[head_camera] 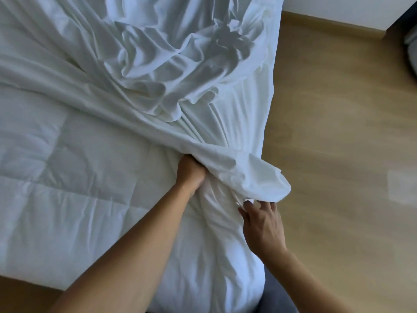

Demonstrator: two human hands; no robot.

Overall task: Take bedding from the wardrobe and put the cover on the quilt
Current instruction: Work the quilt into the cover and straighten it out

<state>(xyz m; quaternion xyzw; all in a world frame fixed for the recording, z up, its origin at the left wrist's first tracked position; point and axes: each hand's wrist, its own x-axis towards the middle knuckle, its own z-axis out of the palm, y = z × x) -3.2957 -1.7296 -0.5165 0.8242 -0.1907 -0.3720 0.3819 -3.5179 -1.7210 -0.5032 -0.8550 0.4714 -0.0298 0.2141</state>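
Note:
A white stitched quilt (67,168) lies spread over the bed. A thin white cover (158,71) lies crumpled across its far half, with one bunched end (255,172) reaching toward me. My left hand (190,171) is pushed under that bunched end, its fingers hidden inside the fabric and gripping cloth. My right hand (262,224) is at the cover's near edge, with its fingertips pinching the hem at the bed's right side.
Wooden floor (338,132) runs along the right of the bed. A white wall (338,10) and a dark object (406,37) stand at the far right corner. A dark grey surface (279,297) shows below my right arm.

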